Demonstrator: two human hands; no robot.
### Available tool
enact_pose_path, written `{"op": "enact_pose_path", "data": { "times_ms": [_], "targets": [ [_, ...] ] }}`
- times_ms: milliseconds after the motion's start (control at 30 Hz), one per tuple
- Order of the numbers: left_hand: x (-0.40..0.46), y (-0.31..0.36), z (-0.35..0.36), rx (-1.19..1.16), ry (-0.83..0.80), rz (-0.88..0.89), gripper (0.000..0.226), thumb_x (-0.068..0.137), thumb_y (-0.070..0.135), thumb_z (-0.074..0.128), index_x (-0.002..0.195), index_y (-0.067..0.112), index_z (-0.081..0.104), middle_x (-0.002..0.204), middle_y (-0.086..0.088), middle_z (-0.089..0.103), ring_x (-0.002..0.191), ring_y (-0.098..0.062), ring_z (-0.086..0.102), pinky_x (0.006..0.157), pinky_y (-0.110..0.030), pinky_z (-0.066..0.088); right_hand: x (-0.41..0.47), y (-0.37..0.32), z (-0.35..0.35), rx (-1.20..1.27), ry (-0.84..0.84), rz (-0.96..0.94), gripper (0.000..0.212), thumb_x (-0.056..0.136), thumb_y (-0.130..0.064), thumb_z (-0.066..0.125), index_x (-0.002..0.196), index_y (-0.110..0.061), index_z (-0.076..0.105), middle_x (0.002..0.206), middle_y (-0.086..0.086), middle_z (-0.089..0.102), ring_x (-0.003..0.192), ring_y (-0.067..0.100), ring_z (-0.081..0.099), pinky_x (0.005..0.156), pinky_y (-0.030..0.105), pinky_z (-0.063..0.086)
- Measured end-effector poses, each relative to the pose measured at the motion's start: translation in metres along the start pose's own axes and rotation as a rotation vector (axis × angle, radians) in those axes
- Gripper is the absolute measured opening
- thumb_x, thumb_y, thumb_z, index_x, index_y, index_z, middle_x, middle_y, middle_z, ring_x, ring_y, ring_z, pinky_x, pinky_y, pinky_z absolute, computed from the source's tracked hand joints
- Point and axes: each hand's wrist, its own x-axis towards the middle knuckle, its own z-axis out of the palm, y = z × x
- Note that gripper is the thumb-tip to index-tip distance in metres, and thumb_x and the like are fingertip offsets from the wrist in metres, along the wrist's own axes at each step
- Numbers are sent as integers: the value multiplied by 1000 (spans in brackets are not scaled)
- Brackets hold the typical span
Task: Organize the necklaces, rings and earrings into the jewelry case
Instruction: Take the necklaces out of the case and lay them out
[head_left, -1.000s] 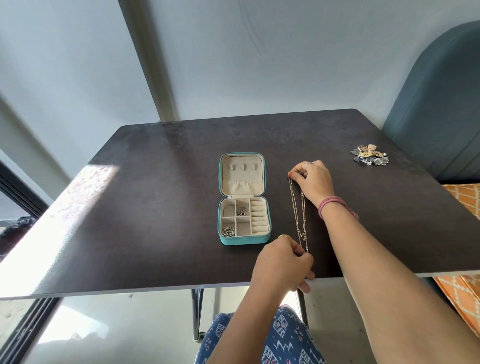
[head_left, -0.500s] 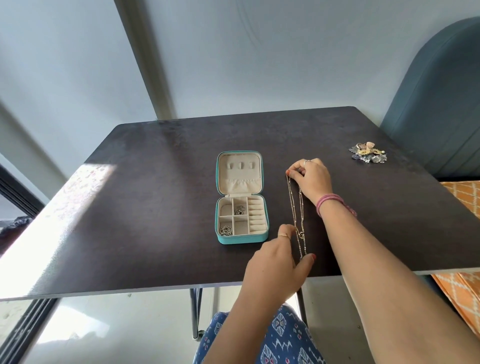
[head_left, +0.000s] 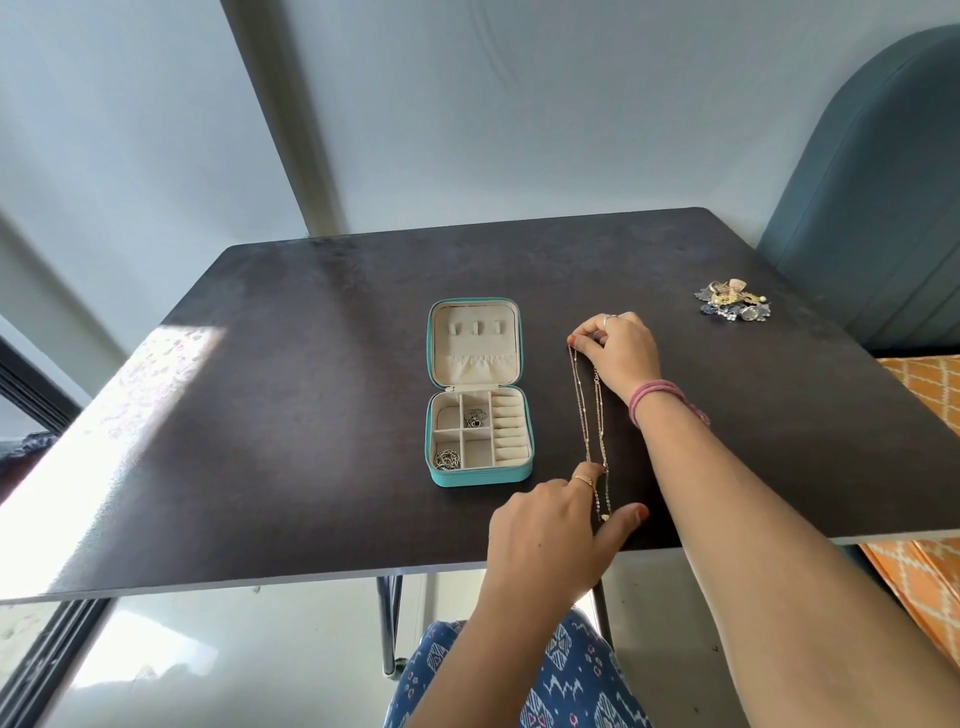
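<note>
Necklace (head_left: 588, 415) stretched on table (head_left: 291, 415) beside open jewelry case (head_left: 479, 391); right hand (head_left: 618, 353) pinches far end, left hand (head_left: 556, 535) (fingers spread) pins near end.

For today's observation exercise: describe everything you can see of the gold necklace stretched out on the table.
The gold necklace is a thin, doubled chain with small beads, lying straight on the dark table right of the teal jewelry case. The right hand pinches its far end; the left hand touches its near end, where a small pendant lies.
</note>
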Motion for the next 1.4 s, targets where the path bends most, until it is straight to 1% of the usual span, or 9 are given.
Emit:
{"op": "enact_pose_path", "data": {
  "times_ms": [333,467,633,800,933,1067,1167,1267,1400],
  "targets": [
    [-4,2,3,11,46,-30,58,94,66,27,139,31,36,109,4,65,93,-21,64,67,-32,49,3,0,3,-24,-5,5,15,91,-35,63,97,-25,73,111,8,57,98,25,59,75,24,38],
    [-4,3,1,-20,61,-40,55,95,65,28,139,33,37,110,6,65,93,-17,64,59,-27,39,3,0,1,-22,-16,-4,16,92,-35,61,99,-27,73,113,7,57,102,24,58,76,23,37],
    [-7,1,1,-69,121,-59,48,94,64,31,132,34,40,97,6,67,88,-17,65,62,-30,42,3,2,0,47,-27,-9,20,93,-35,60,104,-26,73,113,4,61,97,20,61,77,22,40],
    [-8,-9,3,-430,247,-38,9,95,41,51,98,33,49,53,8,48,55,-12,51,54,-27,39,-1,4,-8,360,116,21,19,94,-24,59,105,-18,73,99,-4,64,87,9,57,83,23,46],
    [-16,-24,-5,-800,419,-31,14,91,18,63,81,26,57,48,7,40,44,-7,36,46,-19,30,-3,10,-12,668,253,145,19,96,-14,55,107,-11,70,102,-1,66,87,2,58,77,8,44],
    [-17,-47,-21,-933,668,-97,9,86,22,61,78,19,60,49,-2,42,45,-3,33,44,-18,28,-5,11,-14,841,385,260,20,96,-7,50,108,-5,66,87,-3,62,74,1,55,69,4,41],
    [-12,-73,-35,-922,786,-175,12,89,18,63,78,22,59,54,-8,50,48,-5,39,46,-21,32,-8,7,-13,810,370,247,21,96,-5,48,108,-4,65,89,-4,62,72,0,55,68,4,41],
    [-3,-107,-41,-882,820,-356,14,91,17,62,79,23,58,57,7,50,47,-2,37,52,-25,35,-14,7,-14,756,287,227,22,96,-8,49,109,-6,66,92,-3,63,74,0,56,68,4,42],
    [6,-133,-39,-1117,749,-513,11,92,21,59,82,24,57,54,12,44,49,-11,32,50,-28,29,-25,6,-21,724,145,251,19,96,-15,52,106,-18,68,93,-4,63,79,5,56,70,15,42]
  ]
}}
